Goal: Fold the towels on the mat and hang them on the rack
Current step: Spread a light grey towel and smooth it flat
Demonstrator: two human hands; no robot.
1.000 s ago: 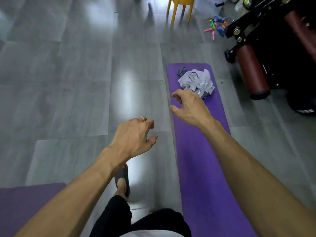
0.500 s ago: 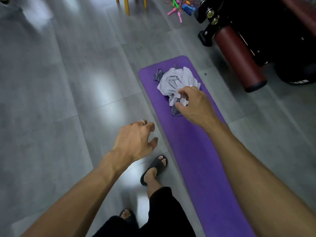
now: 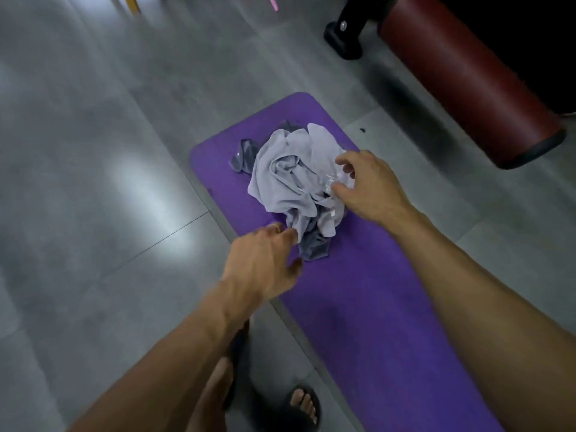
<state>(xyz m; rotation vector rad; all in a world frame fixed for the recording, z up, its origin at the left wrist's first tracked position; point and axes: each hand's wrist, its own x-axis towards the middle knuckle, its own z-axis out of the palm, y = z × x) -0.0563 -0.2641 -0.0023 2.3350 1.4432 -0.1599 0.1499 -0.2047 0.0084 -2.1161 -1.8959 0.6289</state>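
Reaching both hands at the crumpled towels (image 3: 296, 179) piled on the purple mat's (image 3: 367, 307) far end; right hand (image 3: 371, 188) fingers curled loosely over the heap, left hand (image 3: 265, 263) fingertips touching its near edge, nothing gripped

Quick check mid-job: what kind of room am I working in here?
Probably a home gym or workout room: a purple exercise mat lies on grey floor tiles, and a dark red padded roller on black equipment stands beside it.
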